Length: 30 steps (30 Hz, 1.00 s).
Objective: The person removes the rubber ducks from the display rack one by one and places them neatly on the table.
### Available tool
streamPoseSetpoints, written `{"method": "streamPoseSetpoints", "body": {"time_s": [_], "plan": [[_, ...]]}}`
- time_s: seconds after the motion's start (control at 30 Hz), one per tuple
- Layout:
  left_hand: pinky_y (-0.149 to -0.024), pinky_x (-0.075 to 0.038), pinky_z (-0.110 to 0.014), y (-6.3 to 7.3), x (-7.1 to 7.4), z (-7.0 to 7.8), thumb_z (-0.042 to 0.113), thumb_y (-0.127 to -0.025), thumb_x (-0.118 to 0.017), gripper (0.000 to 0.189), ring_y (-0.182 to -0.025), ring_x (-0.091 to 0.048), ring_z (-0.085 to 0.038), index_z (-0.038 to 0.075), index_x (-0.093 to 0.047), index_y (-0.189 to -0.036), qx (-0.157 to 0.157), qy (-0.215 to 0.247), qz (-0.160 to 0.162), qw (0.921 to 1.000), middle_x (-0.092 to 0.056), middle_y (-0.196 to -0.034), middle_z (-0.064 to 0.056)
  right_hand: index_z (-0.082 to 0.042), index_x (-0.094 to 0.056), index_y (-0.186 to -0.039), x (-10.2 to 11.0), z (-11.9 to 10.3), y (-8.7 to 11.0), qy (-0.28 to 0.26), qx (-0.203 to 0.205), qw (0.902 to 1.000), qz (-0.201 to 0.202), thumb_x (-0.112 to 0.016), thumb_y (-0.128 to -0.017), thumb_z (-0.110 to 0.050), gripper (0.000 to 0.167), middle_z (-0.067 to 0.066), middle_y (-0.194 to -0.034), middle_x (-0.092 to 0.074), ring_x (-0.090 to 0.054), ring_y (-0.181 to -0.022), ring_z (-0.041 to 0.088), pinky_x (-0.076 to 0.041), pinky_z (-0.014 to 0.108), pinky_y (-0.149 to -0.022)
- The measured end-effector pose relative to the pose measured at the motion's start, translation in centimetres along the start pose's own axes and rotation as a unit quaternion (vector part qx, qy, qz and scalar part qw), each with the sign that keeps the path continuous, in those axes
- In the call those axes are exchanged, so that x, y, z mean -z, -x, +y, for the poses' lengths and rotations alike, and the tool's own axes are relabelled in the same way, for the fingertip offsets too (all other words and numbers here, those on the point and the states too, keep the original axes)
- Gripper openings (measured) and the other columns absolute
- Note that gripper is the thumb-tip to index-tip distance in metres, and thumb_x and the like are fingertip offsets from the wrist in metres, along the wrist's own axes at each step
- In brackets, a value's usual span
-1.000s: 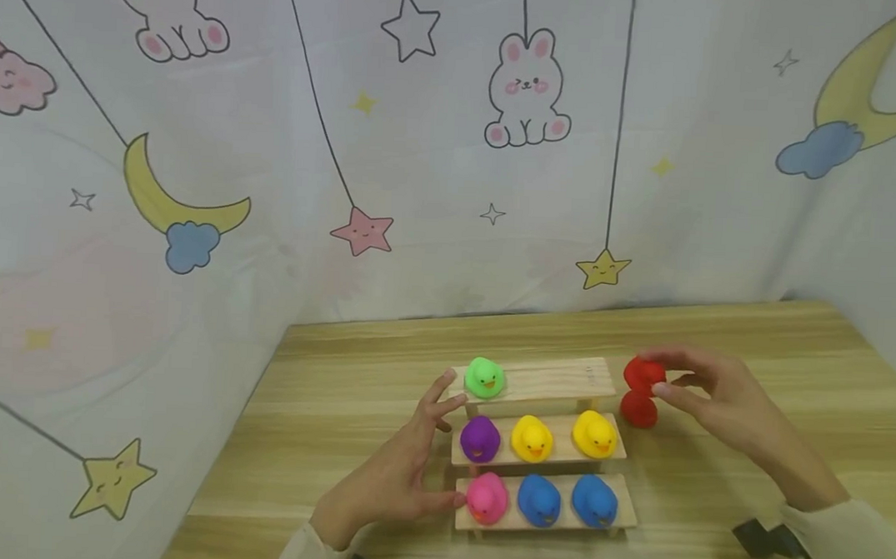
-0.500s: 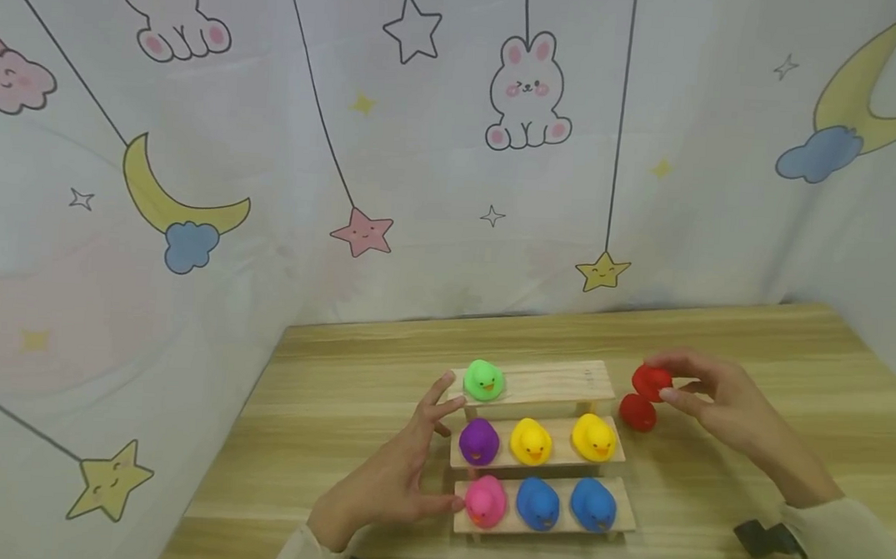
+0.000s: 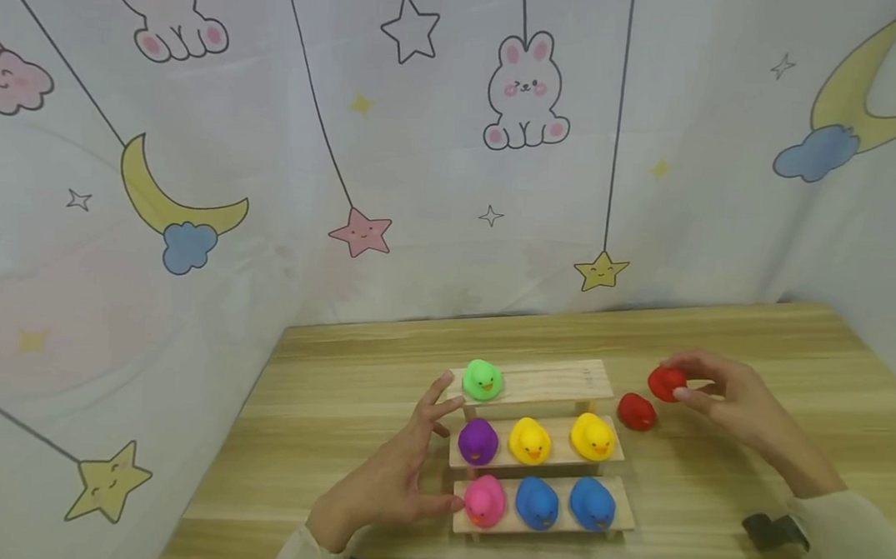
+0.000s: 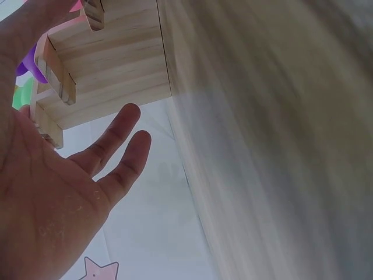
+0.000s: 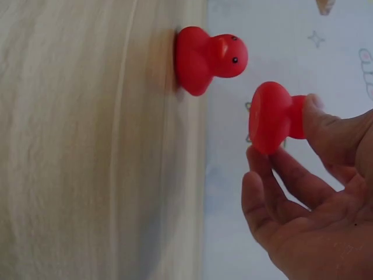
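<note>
A red rubber duck (image 3: 667, 384) is pinched between the thumb and fingers of my right hand (image 3: 738, 409). The right wrist view shows this held duck (image 5: 271, 116) off the tabletop, its flat base turned toward the table. Just left of it, a second red duck (image 3: 636, 412) stands on the table. My left hand (image 3: 386, 485) spreads along the left end of a three-step wooden rack (image 3: 549, 382), its thumb by the pink duck (image 3: 486, 502) and its forefinger near the green duck (image 3: 483, 380). Straight, parted fingers (image 4: 125, 160) show in the left wrist view.
On the rack's middle step sit a purple duck (image 3: 478, 442) and two yellow ducks (image 3: 529, 441). Two blue ducks (image 3: 537, 503) share the lowest step with the pink one. Behind the wood-grain table (image 3: 354, 375) hangs a white cloth (image 3: 439, 146) printed with rabbits, stars and moons.
My right hand has moved a little to the right with the red duck, widening the gap from the other red duck. The left hand and the rack keep their places.
</note>
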<state>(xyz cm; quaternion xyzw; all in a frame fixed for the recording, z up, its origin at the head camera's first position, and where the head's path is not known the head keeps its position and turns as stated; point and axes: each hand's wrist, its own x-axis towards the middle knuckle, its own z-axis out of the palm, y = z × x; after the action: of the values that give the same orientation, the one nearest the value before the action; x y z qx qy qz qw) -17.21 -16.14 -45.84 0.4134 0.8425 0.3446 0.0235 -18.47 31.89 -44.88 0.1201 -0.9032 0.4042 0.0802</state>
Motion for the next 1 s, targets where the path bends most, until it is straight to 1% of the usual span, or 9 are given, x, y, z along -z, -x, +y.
{"method": "streamPoseSetpoints", "body": {"time_s": [0.1, 0.3, 0.5, 0.67, 0.87, 1.0], "plan": [[-0.104, -0.059, -0.047, 0.0, 0.0, 0.0, 0.028, -0.080, -0.095, 0.121, -0.128, -0.060, -0.024, 0.021, -0.014, -0.169, 0.000, 0.002, 0.001, 1.0000, 0.006, -0.184, -0.005, -0.001, -0.070, -0.130, -0.1, 0.5, 0.0, -0.001, -0.004, 1.0000, -0.003, -0.075, -0.095, 0.001, 0.036, 0.026, -0.130, -0.073, -0.055, -0.099, -0.019, -0.058, 0.013, -0.079], [-0.103, -0.059, -0.047, 0.0, 0.1, 0.2, 0.028, -0.079, -0.096, 0.122, -0.127, -0.060, -0.025, 0.021, -0.014, -0.169, -0.003, 0.001, 0.002, 1.0000, 0.006, -0.184, -0.006, -0.002, -0.070, -0.131, -0.2, 1.1, 0.0, 0.014, -0.031, 0.9992, -0.021, -0.075, -0.095, -0.002, 0.036, 0.024, -0.131, -0.073, -0.053, -0.100, -0.020, -0.058, 0.014, -0.080], [-0.104, -0.059, -0.046, 0.0, 0.1, 0.2, 0.028, -0.079, -0.095, 0.121, -0.128, -0.060, -0.024, 0.020, -0.014, -0.169, -0.004, 0.001, 0.003, 1.0000, 0.006, -0.184, -0.006, -0.001, -0.070, -0.130, -0.2, 1.8, 0.0, 0.023, -0.030, 0.9987, -0.035, -0.076, -0.095, -0.003, 0.035, 0.021, -0.128, -0.074, -0.053, -0.101, -0.020, -0.059, 0.016, -0.080], [-0.106, -0.058, -0.048, 0.1, 0.1, 0.2, 0.027, -0.080, -0.095, 0.120, -0.128, -0.060, -0.024, 0.021, -0.014, -0.169, 0.001, 0.002, 0.001, 1.0000, 0.006, -0.184, -0.005, -0.001, -0.070, -0.129, -0.4, 2.4, 0.0, 0.021, -0.024, 0.9986, -0.042, -0.076, -0.095, -0.002, 0.035, 0.021, -0.127, -0.075, -0.054, -0.102, -0.019, -0.059, 0.017, -0.080], [-0.107, -0.058, -0.048, 0.0, 0.1, 0.3, 0.027, -0.080, -0.096, 0.121, -0.129, -0.059, -0.023, 0.022, -0.014, -0.169, 0.009, 0.004, -0.003, 0.9999, 0.007, -0.184, -0.004, -0.001, -0.070, -0.127, -0.3, 2.9, 0.2, 0.012, -0.019, 0.9982, -0.056, -0.075, -0.093, 0.000, 0.034, 0.021, -0.123, -0.077, -0.058, -0.100, -0.015, -0.058, 0.016, -0.081], [-0.106, -0.058, -0.047, -0.1, 0.1, 0.3, 0.027, -0.080, -0.096, 0.121, -0.129, -0.059, -0.023, 0.022, -0.014, -0.169, 0.007, 0.003, -0.003, 1.0000, 0.007, -0.184, -0.005, 0.000, -0.070, -0.127, -0.3, 3.2, 0.2, 0.001, -0.018, 0.9974, -0.069, -0.075, -0.093, 0.000, 0.034, 0.021, -0.121, -0.077, -0.062, -0.098, -0.012, -0.058, 0.016, -0.082]]}}
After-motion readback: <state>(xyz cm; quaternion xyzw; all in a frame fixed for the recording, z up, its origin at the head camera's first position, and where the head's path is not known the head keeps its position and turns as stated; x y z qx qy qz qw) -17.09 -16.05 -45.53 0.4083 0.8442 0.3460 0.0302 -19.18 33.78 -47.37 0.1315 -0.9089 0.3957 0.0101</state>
